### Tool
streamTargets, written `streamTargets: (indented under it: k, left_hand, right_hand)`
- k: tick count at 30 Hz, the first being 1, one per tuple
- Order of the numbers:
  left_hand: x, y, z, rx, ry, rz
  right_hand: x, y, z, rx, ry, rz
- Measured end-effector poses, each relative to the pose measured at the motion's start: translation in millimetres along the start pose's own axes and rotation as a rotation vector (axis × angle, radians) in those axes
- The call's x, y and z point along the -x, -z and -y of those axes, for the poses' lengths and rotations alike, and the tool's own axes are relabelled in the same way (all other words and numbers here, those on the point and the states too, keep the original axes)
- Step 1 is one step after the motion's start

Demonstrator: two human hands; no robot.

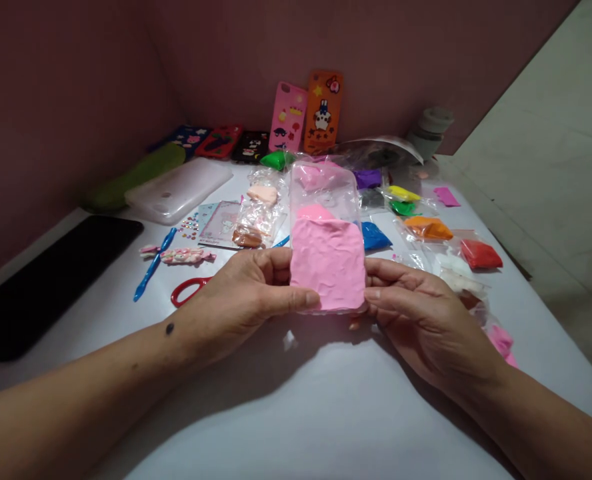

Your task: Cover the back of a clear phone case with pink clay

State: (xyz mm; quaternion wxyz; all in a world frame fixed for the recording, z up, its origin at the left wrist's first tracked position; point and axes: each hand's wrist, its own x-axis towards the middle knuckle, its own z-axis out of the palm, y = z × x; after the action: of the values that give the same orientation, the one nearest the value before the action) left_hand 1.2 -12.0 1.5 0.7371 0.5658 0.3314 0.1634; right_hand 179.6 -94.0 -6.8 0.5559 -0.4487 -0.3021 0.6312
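Pinching the clear case (pixel 345 197), left grip (pixel 249 287) and right grip (pixel 426 310) hold opposite edges — open tabletop (pixel 296 417) lies nearer.

Left hand (pixel 243 293), right hand (pixel 429 313) — both gripping, thumbs (pixel 296 298) nearly level, facing inward; forearms (pixel 96 387) converging forward.

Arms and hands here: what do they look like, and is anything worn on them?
The left hand and right hand show no gloves or rings. No sleeve or watch shows on either forearm; the left has a small round spot near the wrist.
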Motion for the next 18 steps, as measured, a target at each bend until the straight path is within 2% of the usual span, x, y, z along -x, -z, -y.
streamTargets:
  k: [18]
  left_hand:
    - [0.9, 0.4, 0.4, 0.039, 0.051, -0.016]
  right_hand:
    - [-1.8, 2.2, -3.2, 0.063, -0.006, 0.004]
